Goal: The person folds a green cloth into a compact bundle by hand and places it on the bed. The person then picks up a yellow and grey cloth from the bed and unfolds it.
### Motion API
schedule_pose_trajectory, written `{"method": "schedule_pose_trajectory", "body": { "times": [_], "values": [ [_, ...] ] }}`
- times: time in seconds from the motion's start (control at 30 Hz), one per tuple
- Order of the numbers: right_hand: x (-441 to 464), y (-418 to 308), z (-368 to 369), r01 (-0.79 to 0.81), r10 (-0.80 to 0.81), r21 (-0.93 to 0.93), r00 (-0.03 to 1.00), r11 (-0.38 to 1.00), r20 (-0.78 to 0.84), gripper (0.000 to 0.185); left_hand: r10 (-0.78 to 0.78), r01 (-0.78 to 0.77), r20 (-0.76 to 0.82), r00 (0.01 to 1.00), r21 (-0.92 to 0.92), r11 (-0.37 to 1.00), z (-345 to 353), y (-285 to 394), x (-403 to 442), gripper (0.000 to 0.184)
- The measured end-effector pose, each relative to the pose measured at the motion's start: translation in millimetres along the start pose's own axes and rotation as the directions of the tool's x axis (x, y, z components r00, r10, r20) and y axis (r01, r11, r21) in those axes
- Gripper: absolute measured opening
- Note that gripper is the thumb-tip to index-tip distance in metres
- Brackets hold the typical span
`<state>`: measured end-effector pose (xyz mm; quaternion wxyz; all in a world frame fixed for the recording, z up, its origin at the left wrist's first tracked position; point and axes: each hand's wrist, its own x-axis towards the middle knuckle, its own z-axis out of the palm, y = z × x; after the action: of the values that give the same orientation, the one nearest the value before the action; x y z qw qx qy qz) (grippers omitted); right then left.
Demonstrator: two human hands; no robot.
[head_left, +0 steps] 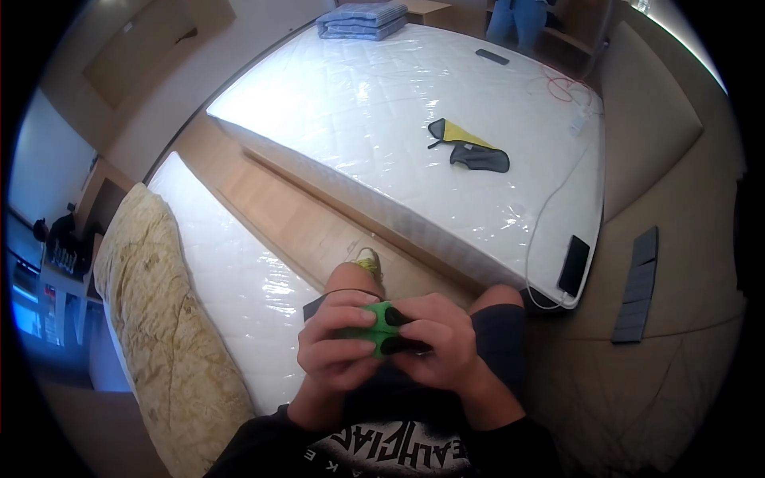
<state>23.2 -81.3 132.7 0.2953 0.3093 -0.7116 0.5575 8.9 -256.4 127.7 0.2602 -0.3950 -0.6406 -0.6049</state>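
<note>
In front of my lap, both hands close on a small green item with black parts (384,318), whose exact kind I cannot make out. My left hand (339,338) grips its green left side, thumb and fingers pressed against it. The fingers of my right hand (438,338) are closed on the black parts at its right side. Much of the item is hidden behind my fingers. Past my hands, on the plastic-covered mattress (343,119), lies a yellow and dark grey fabric piece (470,149), spread out and untouched.
A phone (574,267) lies at the mattress corner beside a white cable (532,243). A dark flat device (492,56) and a folded blue blanket (362,21) are farther back. On my left, a yellow quilt (163,311) covers part of a second mattress (239,311). A person (518,24) stands beyond.
</note>
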Motion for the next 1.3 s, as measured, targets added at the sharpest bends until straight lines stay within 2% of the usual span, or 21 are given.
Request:
{"method": "schedule_pose_trajectory", "body": {
  "times": [0.37,0.47,0.57,0.67,0.77,0.87,1.07,1.17,1.27,1.3],
  "values": [
    [2.9,-2.6,-0.9,0.035,-0.035,-0.039,0.999,0.999,0.017,0.043,0.012,-0.014,0.025,1.0,0.064,0.998,-1.6,3.4,0.6,0.027],
    [-1.0,-0.9,-2.6,0.004,-0.003,-0.015,0.999,1.0,0.038,0.05,0.078,-0.084,-0.119,0.99,-0.038,0.996,6.0,-2.5,-3.9,0.026],
    [-11.1,-2.9,11.5,-0.132,0.146,0.169,0.987,0.977,-0.069,0.062,0.032,-0.052,-0.225,0.974,-0.086,0.995,7.8,-8.2,-18.7,0.027],
    [-18.9,-4.5,31.3,-0.272,0.379,0.537,0.92,0.798,-0.097,0.071,-0.097,0.076,-0.294,0.951,-0.082,0.994,10.8,-1.7,-18.7,0.02],
    [-17.3,-10.3,33.5,-0.45,0.513,0.566,0.856,0.691,0.054,0.073,-0.105,0.076,-0.379,0.919,-0.091,0.993,13.3,-2.2,-15.7,0.019],
    [-22.6,-9.5,36.1,-0.482,0.528,0.552,0.845,0.681,0.087,0.066,-0.073,0.048,-0.343,0.937,-0.081,0.996,11.8,-5.7,-20.6,0.023],
    [-14.5,10.0,14.2,-0.236,0.254,0.485,0.967,0.842,0.03,0.059,-0.03,0.028,-0.299,0.954,-0.011,1.0,22.4,-1.1,-6.5,0.04],
    [-12.9,12.1,11.1,-0.188,0.205,0.489,0.979,0.852,0.018,0.061,-0.037,0.026,-0.239,0.97,-0.048,0.998,21.1,-5.3,-2.7,0.044],
    [-12.1,8.1,15.1,-0.172,0.203,0.488,0.979,0.856,-0.012,0.065,-0.043,0.052,-0.036,0.998,0.311,0.949,7.1,-2.0,-10.7,0.045],
    [-12.8,7.4,16.3,-0.153,0.182,0.472,0.983,0.868,-0.016,0.068,0.006,0.015,-0.071,0.997,0.295,0.955,9.4,-2.9,-12.3,0.042]
  ]
}}
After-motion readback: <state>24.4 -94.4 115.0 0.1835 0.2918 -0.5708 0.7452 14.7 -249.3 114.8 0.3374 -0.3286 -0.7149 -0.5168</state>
